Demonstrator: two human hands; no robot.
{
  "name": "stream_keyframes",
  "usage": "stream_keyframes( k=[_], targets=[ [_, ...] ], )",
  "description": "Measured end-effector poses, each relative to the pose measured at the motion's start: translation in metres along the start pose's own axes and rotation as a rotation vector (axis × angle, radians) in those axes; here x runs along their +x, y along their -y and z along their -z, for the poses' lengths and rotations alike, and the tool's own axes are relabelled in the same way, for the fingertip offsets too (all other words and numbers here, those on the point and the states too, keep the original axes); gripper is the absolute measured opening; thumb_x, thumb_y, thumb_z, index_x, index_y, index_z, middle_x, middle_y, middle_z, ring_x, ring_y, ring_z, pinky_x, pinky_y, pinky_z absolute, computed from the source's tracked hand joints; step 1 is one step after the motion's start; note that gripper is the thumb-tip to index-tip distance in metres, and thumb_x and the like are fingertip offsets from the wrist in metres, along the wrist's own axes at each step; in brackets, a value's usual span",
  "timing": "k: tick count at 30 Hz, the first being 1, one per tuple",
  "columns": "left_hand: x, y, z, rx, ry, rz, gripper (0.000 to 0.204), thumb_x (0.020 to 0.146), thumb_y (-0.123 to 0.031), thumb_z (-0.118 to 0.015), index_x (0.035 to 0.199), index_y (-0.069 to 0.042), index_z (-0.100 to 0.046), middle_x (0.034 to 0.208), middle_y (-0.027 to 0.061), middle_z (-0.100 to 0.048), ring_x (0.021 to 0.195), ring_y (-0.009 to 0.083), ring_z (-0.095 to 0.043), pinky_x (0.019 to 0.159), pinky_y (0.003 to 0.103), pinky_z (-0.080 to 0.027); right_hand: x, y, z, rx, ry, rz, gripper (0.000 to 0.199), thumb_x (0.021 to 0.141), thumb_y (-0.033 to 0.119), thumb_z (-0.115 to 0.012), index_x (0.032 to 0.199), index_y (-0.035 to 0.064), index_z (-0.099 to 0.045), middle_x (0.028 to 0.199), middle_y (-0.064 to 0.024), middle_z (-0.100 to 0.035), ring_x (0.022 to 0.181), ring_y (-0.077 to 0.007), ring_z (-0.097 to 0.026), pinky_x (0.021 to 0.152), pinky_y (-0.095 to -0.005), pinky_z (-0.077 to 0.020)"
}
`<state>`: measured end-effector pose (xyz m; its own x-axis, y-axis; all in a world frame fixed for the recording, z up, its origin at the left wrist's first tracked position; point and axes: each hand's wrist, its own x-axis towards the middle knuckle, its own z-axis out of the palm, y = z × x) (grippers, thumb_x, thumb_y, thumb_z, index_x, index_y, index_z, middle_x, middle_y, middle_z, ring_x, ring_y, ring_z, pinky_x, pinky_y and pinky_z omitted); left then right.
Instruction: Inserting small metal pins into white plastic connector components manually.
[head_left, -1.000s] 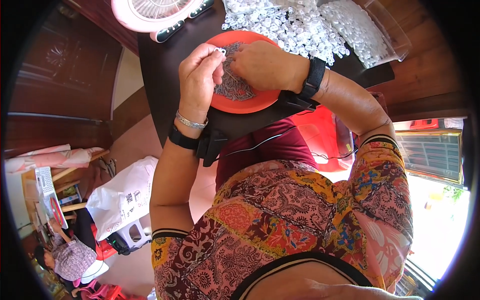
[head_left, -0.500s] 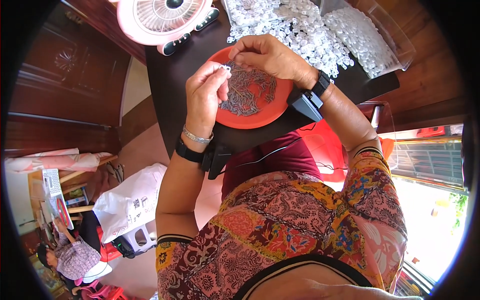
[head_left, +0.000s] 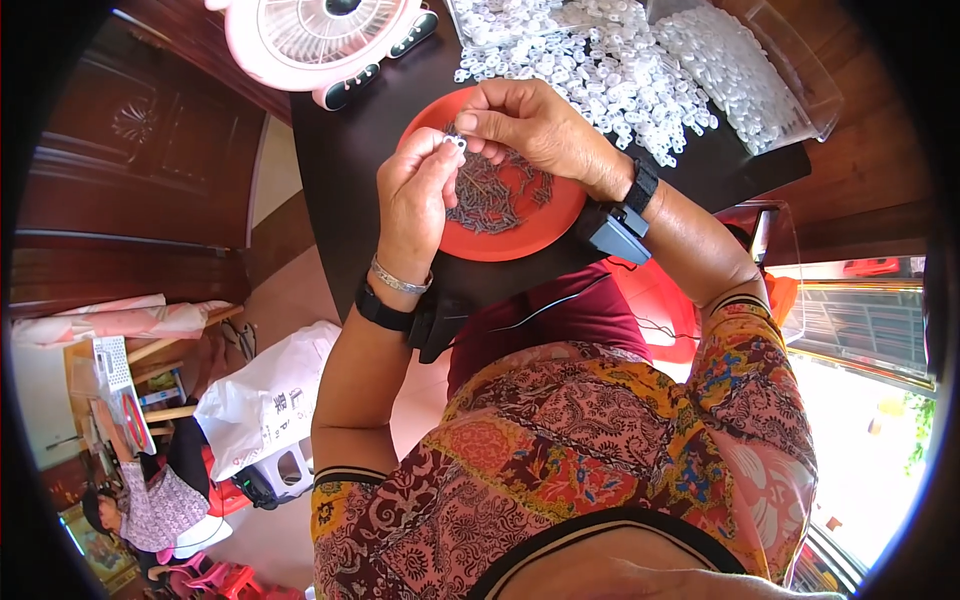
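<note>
My left hand (head_left: 412,195) pinches a small white plastic clip (head_left: 456,143) with holes in it between thumb and fingertips. Close beside the clip, my right hand (head_left: 530,130) has its thumb and forefinger pressed together; whatever they grip is too small to make out. Both hands are over a round orange-red dish (head_left: 545,228), which holds a loose heap of thin grey nail-like pins (head_left: 485,205). Part of the heap is hidden behind my fingers.
Beyond the dish, many white clips (head_left: 625,85) lie piled on the dark table (head_left: 335,190). At right a clear plastic bin (head_left: 735,75) is filled with more. A pink fan (head_left: 325,45) stands far left. Another person (head_left: 165,510) sits at lower left, past a white plastic bag (head_left: 265,400).
My right hand has come slightly nearer and its fingertips now meet the clip's side. The clip has turned in my left fingers, so its holes show more. The other person's arm has shifted.
</note>
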<state>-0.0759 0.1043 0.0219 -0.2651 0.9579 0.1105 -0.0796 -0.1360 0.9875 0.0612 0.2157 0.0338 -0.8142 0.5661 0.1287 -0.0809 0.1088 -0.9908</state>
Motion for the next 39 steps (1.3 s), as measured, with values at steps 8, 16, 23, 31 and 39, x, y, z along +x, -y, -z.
stream_keyframes(
  k=[8, 16, 23, 31, 39],
  targets=[
    [-0.001, 0.0, 0.001, 0.038, 0.001, 0.016, 0.02, 0.09, -0.014, -0.052, 0.076, -0.002, -0.055, 0.059, -0.0021, -0.045, 0.05, 0.0043, -0.039, 0.047, 0.019, -0.032, -0.001, 0.0, -0.002, -0.025, -0.022, 0.021, 0.021, 0.093, 0.022, -0.058, 0.09, 0.0023, -0.062, 0.071, 0.0016, -0.058, 0.063, -0.0049, -0.051, 0.058, -0.0191, -0.0433],
    [0.0, 0.004, 0.001, 0.079, 0.023, 0.005, 0.02, 0.091, -0.018, -0.05, 0.078, -0.003, -0.055, 0.058, -0.002, -0.046, 0.049, 0.0054, -0.041, 0.046, 0.019, -0.031, -0.001, -0.006, -0.001, -0.064, 0.022, 0.08, 0.019, 0.093, 0.02, -0.058, 0.09, 0.0009, -0.061, 0.072, 0.0016, -0.057, 0.064, -0.0037, -0.05, 0.058, -0.0189, -0.0427],
    [-0.003, 0.006, -0.001, 0.049, 0.0, -0.006, 0.02, 0.09, -0.017, -0.05, 0.077, -0.002, -0.054, 0.059, -0.0017, -0.043, 0.049, 0.0053, -0.038, 0.046, 0.019, -0.031, -0.005, -0.007, -0.006, -0.235, -0.01, 0.163, 0.014, 0.092, 0.015, -0.057, 0.089, 0.0012, -0.06, 0.075, 0.0016, -0.058, 0.068, -0.0045, -0.051, 0.061, -0.0205, -0.0432],
    [-0.005, 0.002, 0.0, 0.089, 0.001, -0.017, 0.02, 0.09, -0.015, -0.05, 0.075, -0.002, -0.052, 0.061, -0.0017, -0.043, 0.05, 0.0049, -0.036, 0.046, 0.019, -0.031, -0.008, -0.003, -0.011, -0.328, -0.028, 0.224, 0.014, 0.091, 0.015, -0.058, 0.088, 0.0007, -0.059, 0.074, 0.0007, -0.058, 0.069, -0.0043, -0.05, 0.062, -0.0219, -0.0437],
    [0.001, 0.001, -0.007, -0.032, -0.038, 0.014, 0.017, 0.09, -0.013, -0.053, 0.079, 0.0, -0.056, 0.063, -0.0009, -0.047, 0.051, 0.0041, -0.04, 0.045, 0.019, -0.034, -0.006, 0.005, -0.001, -0.275, -0.063, 0.168, 0.025, 0.092, 0.022, -0.06, 0.097, -0.0019, -0.062, 0.083, -0.0026, -0.063, 0.079, -0.0079, -0.056, 0.072, -0.0248, -0.0476]
  ],
)
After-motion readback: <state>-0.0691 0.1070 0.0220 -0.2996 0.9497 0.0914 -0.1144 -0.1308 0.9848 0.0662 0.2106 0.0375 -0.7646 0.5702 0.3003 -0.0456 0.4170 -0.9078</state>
